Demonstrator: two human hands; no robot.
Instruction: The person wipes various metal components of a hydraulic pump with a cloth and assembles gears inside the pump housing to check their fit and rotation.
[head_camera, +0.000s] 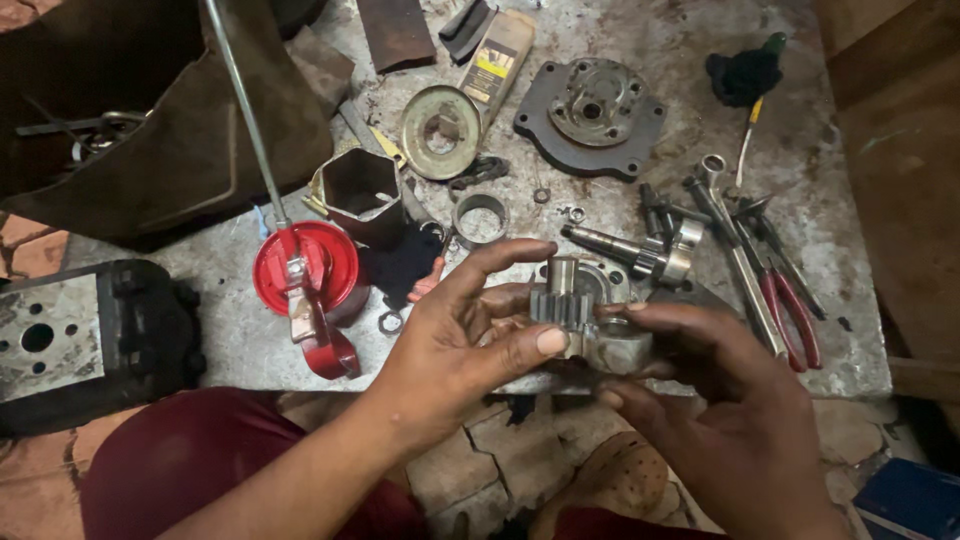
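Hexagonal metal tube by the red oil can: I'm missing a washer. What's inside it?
The hexagonal tube shows only dark, rusty inner walls near its opening. Its bottom is in shadow, so nothing can be made out there.

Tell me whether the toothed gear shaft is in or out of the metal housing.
In: the toothed steel gear shaft stands upright in the grey metal housing.

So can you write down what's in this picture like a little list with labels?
Place: grey metal workbench, worn and stained
Left hand: fingers on a small toothed gear
Right hand: grips the metal housing the gear sits in
Near left: red oil can with a long spout
Near right: red-handled pliers, a wrench, a steel shaft
Further back: round cover plate, brass-coloured disc, metal ring
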